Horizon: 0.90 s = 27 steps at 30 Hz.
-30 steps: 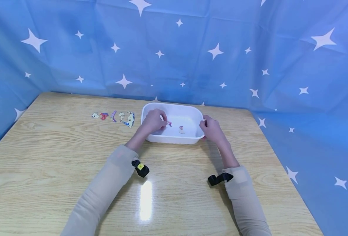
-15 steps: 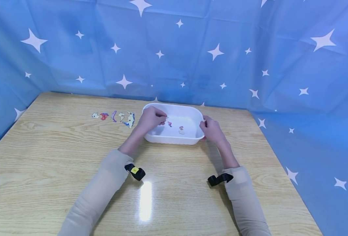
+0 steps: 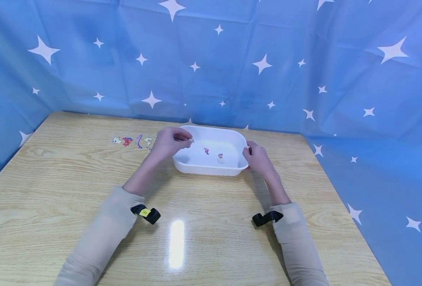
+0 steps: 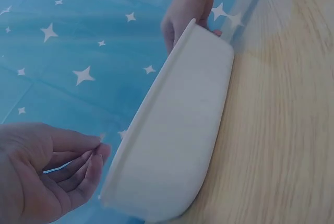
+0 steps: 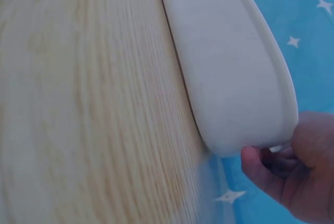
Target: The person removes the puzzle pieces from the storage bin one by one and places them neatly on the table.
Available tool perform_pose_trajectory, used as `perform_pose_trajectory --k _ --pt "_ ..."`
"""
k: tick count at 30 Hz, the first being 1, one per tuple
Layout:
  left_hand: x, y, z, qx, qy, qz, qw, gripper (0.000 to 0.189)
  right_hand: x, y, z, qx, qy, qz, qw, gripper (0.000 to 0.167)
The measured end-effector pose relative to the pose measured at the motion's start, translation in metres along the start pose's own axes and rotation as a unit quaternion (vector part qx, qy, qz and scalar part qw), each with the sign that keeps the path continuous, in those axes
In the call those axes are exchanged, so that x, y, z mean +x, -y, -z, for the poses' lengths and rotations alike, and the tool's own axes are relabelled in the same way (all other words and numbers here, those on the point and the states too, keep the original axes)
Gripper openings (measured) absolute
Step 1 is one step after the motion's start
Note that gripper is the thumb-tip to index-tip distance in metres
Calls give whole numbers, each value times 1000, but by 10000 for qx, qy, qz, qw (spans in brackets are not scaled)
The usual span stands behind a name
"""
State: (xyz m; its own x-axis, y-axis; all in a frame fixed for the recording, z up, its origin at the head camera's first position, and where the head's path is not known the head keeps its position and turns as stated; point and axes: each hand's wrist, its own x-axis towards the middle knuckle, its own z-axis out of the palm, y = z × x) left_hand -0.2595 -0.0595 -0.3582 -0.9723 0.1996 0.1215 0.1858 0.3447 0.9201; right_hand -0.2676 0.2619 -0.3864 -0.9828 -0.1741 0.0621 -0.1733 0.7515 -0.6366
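A white plastic basin (image 3: 207,170) stands at the far side of the table. My left hand (image 3: 168,142) is over its left end, thumb and forefinger pinching a small pale flat cutout (image 3: 191,140); its picture is too small to make out. In the left wrist view, only a sliver of this cutout (image 4: 102,137) shows at the fingertips, beside the basin's rim. My right hand (image 3: 258,157) grips the basin's right end by the rim, fingers below it. Inside the basin lie a pink-purple cutout (image 3: 206,151) and a pale one with a reddish top (image 3: 220,159).
Left of the basin, several flat cutouts lie in a row on the wooden table (image 3: 89,178), among them a red and blue one (image 3: 127,141) and a purple one (image 3: 138,141). My left hand and wrist cover the row's right end. A blue star-patterned cloth (image 3: 211,87) hangs behind.
My left hand has lifted from inside the basin and moved left over its end, carrying the small cutout. The right hand stays on the rim.
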Motion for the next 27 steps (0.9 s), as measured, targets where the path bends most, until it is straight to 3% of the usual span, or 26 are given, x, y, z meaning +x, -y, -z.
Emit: perform_pose_trajectory --k 9,15,27 --pt "-11 10 33 -57 -362 70 9993 20 -1 1 1 14 36 -49 10000 46" --pt "-21 23 52 61 -433 79 9990 24 -1 0 0 10 22 -61 10000 46" --pt "-38 41 66 269 -19 387 9989 24 -1 1 1 14 39 -35 10000 45"
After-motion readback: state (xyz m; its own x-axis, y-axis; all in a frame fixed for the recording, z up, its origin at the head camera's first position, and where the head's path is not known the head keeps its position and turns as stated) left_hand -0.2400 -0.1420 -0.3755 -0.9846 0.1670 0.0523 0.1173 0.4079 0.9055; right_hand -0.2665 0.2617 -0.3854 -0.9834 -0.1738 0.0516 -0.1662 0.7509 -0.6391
